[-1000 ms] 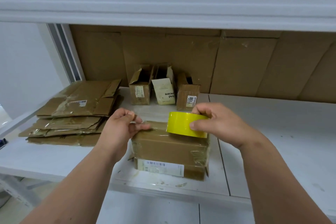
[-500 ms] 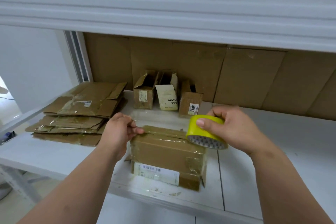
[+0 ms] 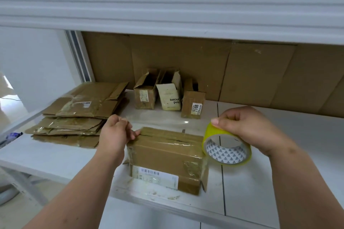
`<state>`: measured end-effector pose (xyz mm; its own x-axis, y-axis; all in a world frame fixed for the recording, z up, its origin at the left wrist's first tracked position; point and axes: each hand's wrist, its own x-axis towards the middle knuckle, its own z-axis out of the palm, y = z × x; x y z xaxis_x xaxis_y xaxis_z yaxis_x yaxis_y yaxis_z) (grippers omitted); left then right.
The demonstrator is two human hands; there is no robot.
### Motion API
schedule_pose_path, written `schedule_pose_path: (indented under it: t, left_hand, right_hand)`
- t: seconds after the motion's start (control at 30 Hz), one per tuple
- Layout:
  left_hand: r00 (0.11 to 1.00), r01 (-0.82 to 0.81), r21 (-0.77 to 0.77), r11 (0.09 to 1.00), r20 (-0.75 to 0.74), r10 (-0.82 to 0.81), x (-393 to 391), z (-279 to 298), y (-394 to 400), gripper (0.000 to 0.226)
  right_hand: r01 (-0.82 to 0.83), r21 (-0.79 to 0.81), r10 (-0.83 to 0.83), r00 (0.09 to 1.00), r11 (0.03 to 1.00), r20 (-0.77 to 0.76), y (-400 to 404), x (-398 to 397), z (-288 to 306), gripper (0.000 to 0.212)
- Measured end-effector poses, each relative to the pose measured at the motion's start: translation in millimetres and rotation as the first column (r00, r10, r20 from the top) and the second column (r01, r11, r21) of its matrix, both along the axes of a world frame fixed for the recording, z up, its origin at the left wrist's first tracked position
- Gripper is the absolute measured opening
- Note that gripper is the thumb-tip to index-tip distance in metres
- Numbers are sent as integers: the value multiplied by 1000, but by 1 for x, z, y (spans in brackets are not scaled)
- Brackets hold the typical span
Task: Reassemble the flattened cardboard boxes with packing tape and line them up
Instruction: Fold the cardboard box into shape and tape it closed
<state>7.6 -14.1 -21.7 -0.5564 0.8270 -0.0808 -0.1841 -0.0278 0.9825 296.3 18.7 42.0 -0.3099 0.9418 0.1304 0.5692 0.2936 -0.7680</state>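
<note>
Cardboard, brown and taped, forms the small closed box (image 3: 165, 158) lying near the front edge of the white shelf board (image 3: 279, 182), a white barcode label on its near face. At this box's left top corner rests the left hand (image 3: 116, 134), fingers curled, fingertips pressing what looks like the tape end onto the lid seam. Just beside the box's right end, the right hand (image 3: 247, 128) grips a yellow-rimmed roll of clear packing tape (image 3: 226, 148), thumb on the rim, the roll tilted with its patterned core facing the camera; a clear strip seems to run along the seam towards the roll. Right of the box the shelf surface lies bare out to the frame edge. Left of the box, well apart, sits a stack of flattened brown cardboard boxes (image 3: 80, 115). Behind the box, against the brown cardboard back panel (image 3: 251, 72), three small open-topped cartons (image 3: 167, 95) stand touching in a row. Above the box, the white shelf beam (image 3: 167, 5) overhangs.
</note>
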Motion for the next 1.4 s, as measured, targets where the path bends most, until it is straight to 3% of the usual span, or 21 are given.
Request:
schedule_pose_path:
  t: [0.17, 0.3, 0.37, 0.43, 0.63, 0.83, 0.9, 1.03, 1.4]
  left_hand:
    - [987, -46, 31, 998, 156, 41, -4, -3, 3, 19]
    - [961, -77, 41, 996, 270, 63, -8, -6, 4, 21]
    - [956, -82, 48, 996, 288, 64, -9, -7, 4, 21]
    - [959, -77, 59, 995, 278, 58, -9, -7, 3, 22]
    - [946, -99, 63, 993, 314, 75, -11, -10, 0, 22]
    - [960, -39, 103, 994, 281, 8, -14, -16, -2, 20]
    - [966, -23, 120, 993, 258, -8, -13, -18, -2, 23]
    - [956, -38, 138, 990, 295, -4, -11, -18, -4, 27]
    - [965, -49, 25, 998, 257, 41, -10, -16, -2, 25]
  right_hand:
    - [-30, -48, 31, 999, 998, 36, -1, -4, 6, 58]
    - [-92, -140, 59, 973, 986, -225, 5, -7, 5, 66]
    - [-95, -167, 52, 968, 981, -247, 6, -9, 6, 48]
    - [-79, -168, 44, 979, 983, -198, 5, -11, 8, 32]
    - [-43, -120, 49, 997, 992, 55, -2, -4, 6, 20]
    - [48, -86, -33, 985, 995, 171, -9, 5, -1, 10]
    - [66, -94, -49, 984, 993, 172, -11, 8, -1, 10]
    - [149, -78, -148, 989, 986, 29, -16, 11, -5, 18]
    - [213, -93, -195, 965, 973, 178, -12, 11, -12, 21]
